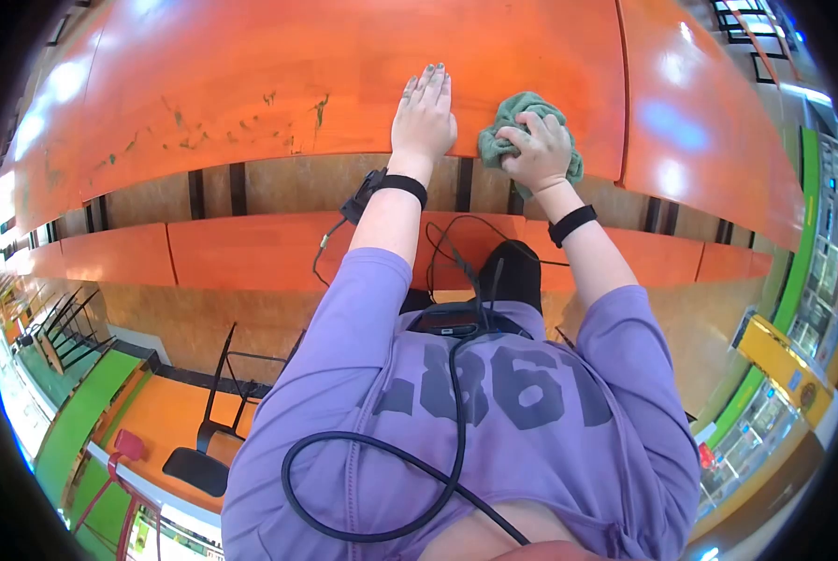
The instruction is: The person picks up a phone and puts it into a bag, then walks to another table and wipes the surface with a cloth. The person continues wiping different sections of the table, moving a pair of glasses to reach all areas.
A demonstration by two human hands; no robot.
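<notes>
My right hand (539, 154) grips a crumpled green cloth (508, 120) at the near edge of an orange table (494, 47). Part of the cloth hangs over that edge, and its underside is hidden. To the left, my left hand (425, 117) lies flat on the tabletop with its fingers stretched forward and nothing in it. Dark scuffs and greenish marks (321, 109) are scattered on the orange surface left of my left hand.
An orange bench (251, 252) runs along the table's near side, close to my legs. Black cables (456, 393) hang across my chest and lap. Behind on the left stands a dark chair (197, 467); glass display counters (765, 449) line the right.
</notes>
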